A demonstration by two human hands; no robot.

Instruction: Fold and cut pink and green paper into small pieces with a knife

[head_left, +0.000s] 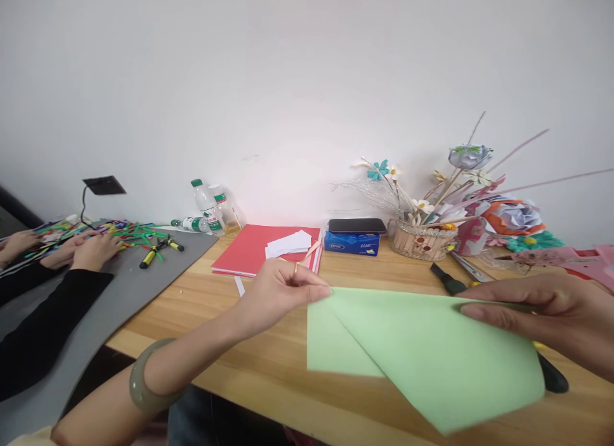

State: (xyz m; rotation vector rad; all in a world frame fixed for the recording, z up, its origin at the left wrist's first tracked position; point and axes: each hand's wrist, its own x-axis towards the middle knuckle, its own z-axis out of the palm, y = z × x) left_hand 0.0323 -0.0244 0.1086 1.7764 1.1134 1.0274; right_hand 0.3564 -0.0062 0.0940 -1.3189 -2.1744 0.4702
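While folded: two hands (pixel 283 289), one green sheet (pixel 432 356)

No wording is being shown clearly enough to be read. White print is being displayed on the front of the blue tissue box (pixel 352 243) at the centre of the frame, too small to make out. Green labels are being carried by the plastic bottles (pixel 207 208) left of centre, equally illegible.

Matt pale-green paper sheet (pixel 432 363) on smooth wood-grain desk (pixel 268 363), grey matt mat (pixel 119 292), glossy black phone (pixel 357 226), red card folder (pixel 254 246).
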